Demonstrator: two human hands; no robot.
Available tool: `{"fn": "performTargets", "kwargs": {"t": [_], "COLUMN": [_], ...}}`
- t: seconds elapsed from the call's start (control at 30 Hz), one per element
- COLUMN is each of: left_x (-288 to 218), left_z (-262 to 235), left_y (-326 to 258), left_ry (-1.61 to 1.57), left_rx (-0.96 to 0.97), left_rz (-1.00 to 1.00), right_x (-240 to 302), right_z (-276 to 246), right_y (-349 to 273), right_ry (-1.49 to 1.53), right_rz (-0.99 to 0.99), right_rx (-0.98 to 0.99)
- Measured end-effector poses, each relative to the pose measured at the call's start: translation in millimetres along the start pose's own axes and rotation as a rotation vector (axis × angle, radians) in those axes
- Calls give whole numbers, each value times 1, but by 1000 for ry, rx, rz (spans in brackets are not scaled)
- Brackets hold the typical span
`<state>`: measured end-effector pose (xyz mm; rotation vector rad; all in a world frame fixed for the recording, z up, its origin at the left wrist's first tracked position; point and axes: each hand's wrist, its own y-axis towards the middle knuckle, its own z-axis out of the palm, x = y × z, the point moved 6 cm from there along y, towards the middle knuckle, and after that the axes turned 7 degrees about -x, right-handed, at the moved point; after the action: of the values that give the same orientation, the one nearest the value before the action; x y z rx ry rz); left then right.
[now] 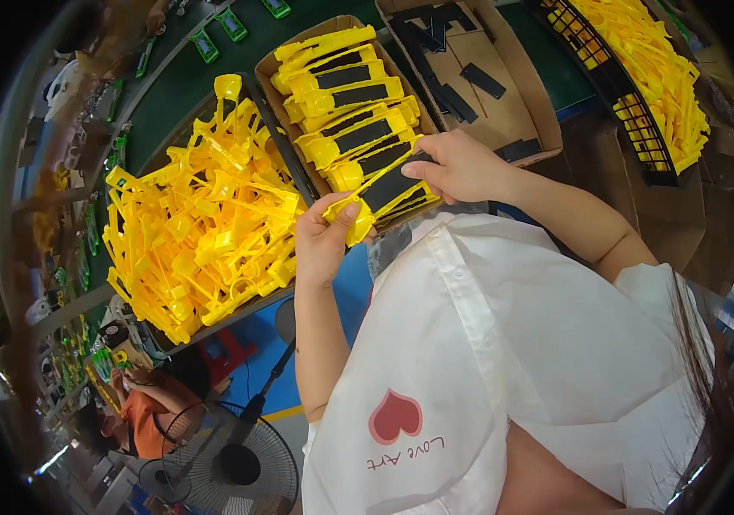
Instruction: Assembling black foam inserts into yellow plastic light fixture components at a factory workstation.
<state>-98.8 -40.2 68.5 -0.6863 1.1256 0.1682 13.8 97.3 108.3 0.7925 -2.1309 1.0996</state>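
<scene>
Between my hands is a yellow plastic part with a black strip point(388, 186) set along its face. My left hand point(326, 230) pinches its near left end, thumb on top. At the other end my right hand point(454, 167) is closed on the part, its thumb and fingers by the strip. The part lies slanted over the near end of a cardboard box point(265, 75). In that box several like yellow parts with black strips point(354, 97) lie in a row. What sits under my fingers is hidden.
Left stands a dark crate heaped with loose yellow plastic parts point(212, 215). A carton point(504, 86) with loose black strips point(483, 81) is at the right, and a black crate point(633, 112) of yellow pieces beyond. Below left are a fan point(234, 463) and a person in orange point(145, 421).
</scene>
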Motion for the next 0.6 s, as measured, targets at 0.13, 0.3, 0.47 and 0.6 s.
{"fn": "performTargets", "kwargs": {"t": [0.13,0.3,0.47,0.6], "left_x": [8,6,-2,-10], "left_z": [1,1,7,47], "left_y": [8,10,15,26], "left_ry": [108,197,760,1491], "left_rx": [-85,-91,8,-156], "left_rz": [25,94,239,230], "right_x": [-8,-24,-54,-47], "right_z": [3,-17,-1,0], "right_y": [18,24,30,23], "right_ry": [-441,-584,4,-203], "right_rz": [-236,-193,39,-127], "right_rx": [-242,-476,-75,-252]}}
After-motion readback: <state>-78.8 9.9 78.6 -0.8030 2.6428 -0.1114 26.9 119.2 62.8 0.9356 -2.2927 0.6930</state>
